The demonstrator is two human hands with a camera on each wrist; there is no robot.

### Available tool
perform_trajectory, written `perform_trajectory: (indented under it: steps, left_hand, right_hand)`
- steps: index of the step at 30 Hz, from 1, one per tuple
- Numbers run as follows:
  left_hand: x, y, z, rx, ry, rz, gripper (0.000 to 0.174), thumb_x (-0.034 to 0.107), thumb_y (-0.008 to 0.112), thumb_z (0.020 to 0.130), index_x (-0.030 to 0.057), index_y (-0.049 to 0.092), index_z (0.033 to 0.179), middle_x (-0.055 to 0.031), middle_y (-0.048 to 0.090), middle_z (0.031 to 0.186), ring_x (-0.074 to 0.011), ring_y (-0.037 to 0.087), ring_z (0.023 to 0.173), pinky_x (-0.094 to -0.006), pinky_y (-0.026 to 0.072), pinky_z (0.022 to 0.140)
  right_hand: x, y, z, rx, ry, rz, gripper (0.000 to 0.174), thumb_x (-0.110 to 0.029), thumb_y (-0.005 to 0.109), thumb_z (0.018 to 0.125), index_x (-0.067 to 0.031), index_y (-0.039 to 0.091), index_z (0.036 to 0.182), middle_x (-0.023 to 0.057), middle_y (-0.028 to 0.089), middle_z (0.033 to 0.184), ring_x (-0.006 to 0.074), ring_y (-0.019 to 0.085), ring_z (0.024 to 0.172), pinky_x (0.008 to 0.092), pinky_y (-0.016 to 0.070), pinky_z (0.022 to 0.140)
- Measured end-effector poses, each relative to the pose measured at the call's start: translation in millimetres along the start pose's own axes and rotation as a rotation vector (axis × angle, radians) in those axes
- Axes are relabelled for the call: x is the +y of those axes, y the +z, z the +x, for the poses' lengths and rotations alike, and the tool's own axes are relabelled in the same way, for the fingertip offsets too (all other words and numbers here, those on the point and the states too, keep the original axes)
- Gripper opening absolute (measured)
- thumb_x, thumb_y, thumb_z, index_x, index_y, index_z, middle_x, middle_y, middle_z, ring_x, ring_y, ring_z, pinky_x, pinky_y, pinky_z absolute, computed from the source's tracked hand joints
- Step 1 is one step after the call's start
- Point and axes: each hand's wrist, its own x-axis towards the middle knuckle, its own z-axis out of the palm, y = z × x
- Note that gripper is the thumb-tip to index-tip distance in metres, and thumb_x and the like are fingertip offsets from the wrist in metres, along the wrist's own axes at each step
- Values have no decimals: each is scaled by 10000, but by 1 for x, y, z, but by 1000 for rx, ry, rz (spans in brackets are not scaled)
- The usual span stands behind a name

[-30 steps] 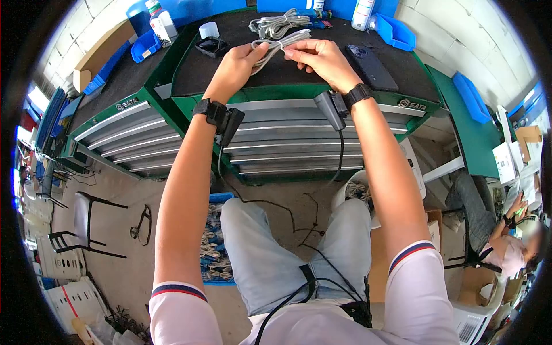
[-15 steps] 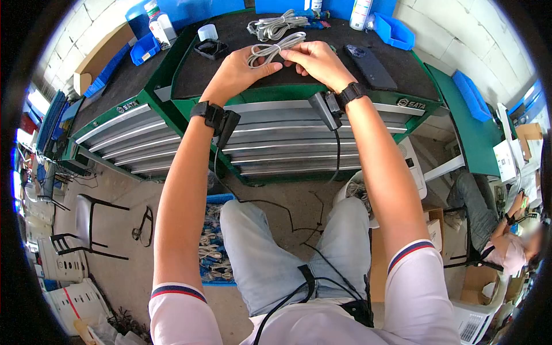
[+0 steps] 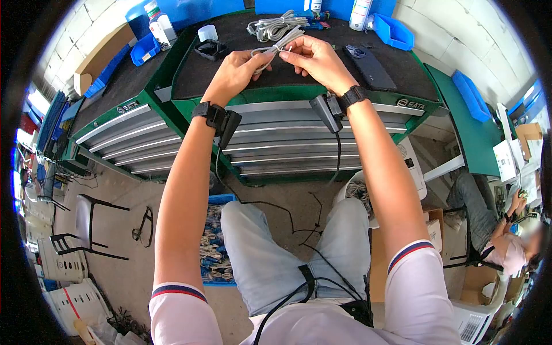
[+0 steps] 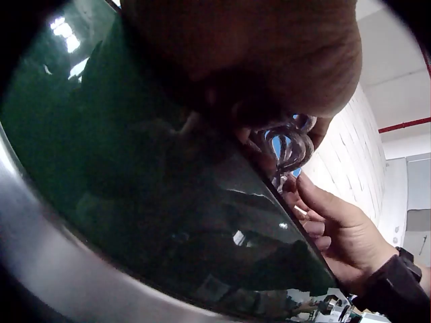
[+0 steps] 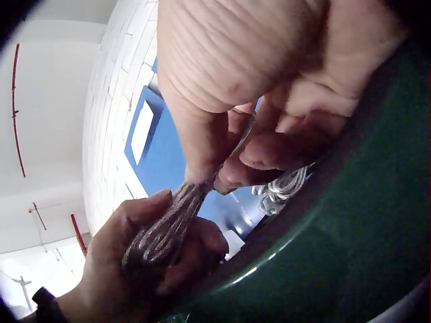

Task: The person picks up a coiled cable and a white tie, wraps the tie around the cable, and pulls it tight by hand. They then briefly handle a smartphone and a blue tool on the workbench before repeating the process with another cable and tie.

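A coiled light-grey cable [image 3: 292, 38] is held between both hands above the dark worktop. My left hand [image 3: 237, 70] grips the loops at one end, its fingers wrapped about them in the right wrist view, where the cable [image 5: 161, 235] narrows toward its middle. At that narrow part my right hand [image 3: 323, 60] pinches with thumb and forefinger, and a thin strand runs up between its fingers. Rounded loops of the cable show beneath the left palm in the left wrist view. Behind the hands lies a second grey cable bundle [image 3: 275, 26].
A dark phone [image 3: 372, 69] lies right of the hands on the worktop [image 3: 198, 73]. To the left are a black strap-like item [image 3: 211, 49] and a white cup-shaped piece [image 3: 208, 32]. A spray can [image 3: 360, 14] and blue bin [image 3: 395, 31] stand at the back right.
The cable bundle has been turned in the hands. Half a second ago the left thumb stretched below the loops; now it presses on them. The right hand stays near the bundle's middle.
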Motion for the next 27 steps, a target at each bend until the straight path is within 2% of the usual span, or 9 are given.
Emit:
perform_trajectory:
  steps: [8,9,10,14,16,19,22,25,27]
  left_hand:
    - [8,-2,-5,-38,20,-6,448,364,473,978,-12,699,886,-70,612,669,-136,533,598,-295,429,578]
    - [9,-2,-5,-41,36,-15,449,360,466,985,-9,709,912,-47,601,669,-119,509,598,-277,398,571]
    - [9,-1,-6,-45,54,-24,451,357,459,991,-7,720,939,-24,590,668,-102,485,598,-259,368,564]
    - [6,2,-4,-25,59,-36,451,350,445,998,-4,719,947,-22,589,666,-102,487,599,-255,366,558]
    - [5,3,-5,2,129,-38,435,335,438,1001,4,718,974,-24,607,687,-104,495,603,-254,374,558]
    - [9,0,-5,-32,23,-22,425,325,428,1004,9,713,1012,-32,626,714,-108,499,605,-259,386,566]
    - [6,1,-5,-4,90,-31,429,328,420,1004,13,710,1025,-35,634,727,-107,502,609,-262,390,567]
    - [7,-1,-5,-41,11,7,429,325,418,1001,12,707,1040,-38,639,737,-107,503,611,-261,395,569]
    - [5,-1,-4,-46,35,9,425,322,419,1002,13,708,1047,-36,644,747,-108,505,613,-259,399,573]
  right_hand:
    - [12,-6,4,3,-21,59,266,-239,642,962,-58,645,1158,15,697,959,50,570,712,188,453,610]
    - [13,-5,4,-3,-13,42,278,-240,635,966,-59,643,1177,25,705,988,51,569,715,189,455,614]
    - [13,-5,4,-5,-12,42,278,-240,635,966,-59,643,1177,25,705,988,51,569,715,189,455,614]
    - [11,-7,4,-9,-26,57,262,-233,638,964,-55,647,1155,21,700,976,53,568,719,189,455,619]
    - [12,-5,4,-12,-27,69,254,-229,636,964,-54,648,1149,20,698,974,54,568,721,189,456,622]
    - [11,-7,3,-8,-30,53,242,-221,632,966,-55,648,1140,19,695,974,54,568,723,189,456,625]
    - [10,-6,3,-15,-7,47,237,-215,626,969,-54,647,1142,21,694,976,55,570,724,190,456,625]
    - [12,-6,3,-6,-28,67,238,-224,624,970,-56,651,1137,21,694,968,56,570,722,191,457,624]
    - [9,-5,3,-1,-9,69,241,-236,625,969,-58,662,1128,23,698,966,56,570,719,195,459,624]
